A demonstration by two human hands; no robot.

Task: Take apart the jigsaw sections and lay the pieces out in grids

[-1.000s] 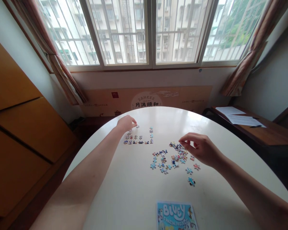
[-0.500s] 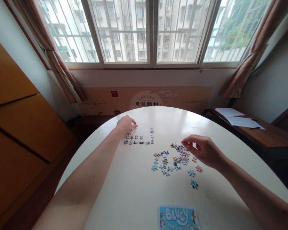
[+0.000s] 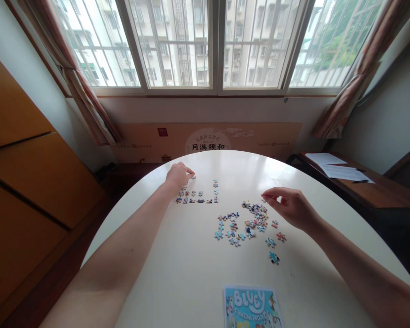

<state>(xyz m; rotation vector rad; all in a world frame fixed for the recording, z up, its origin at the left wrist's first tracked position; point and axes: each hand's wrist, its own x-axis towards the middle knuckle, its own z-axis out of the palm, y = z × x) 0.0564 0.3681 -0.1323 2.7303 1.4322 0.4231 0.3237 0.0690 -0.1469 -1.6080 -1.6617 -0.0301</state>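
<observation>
My left hand (image 3: pixel 179 175) is at the far left of the white round table (image 3: pixel 177 273), its thumb and forefinger pinched on a small jigsaw piece (image 3: pixel 193 177). Below that hand lie jigsaw pieces set in rows, with a bottom row (image 3: pixel 200 201) and a right-hand column (image 3: pixel 216 191). My right hand (image 3: pixel 289 206) hovers at the upper right edge of a heap of loose jigsaw pieces (image 3: pixel 258 214). Its fingers are closed in a pinch; a tiny bit shows under the fingertips, too small to make out.
A blue Bluey picture sheet (image 3: pixel 253 307) lies at the near edge. Single loose pieces, such as a blue jigsaw piece (image 3: pixel 274 258), lie right of the heap. A wooden side table (image 3: pixel 355 187) with papers and a pen stands at the right, beyond the round table.
My right hand has shifted slightly away from the heap, up and to the right. The left hand stays nearly in place, with more of its piece showing. The view has tilted a little.
</observation>
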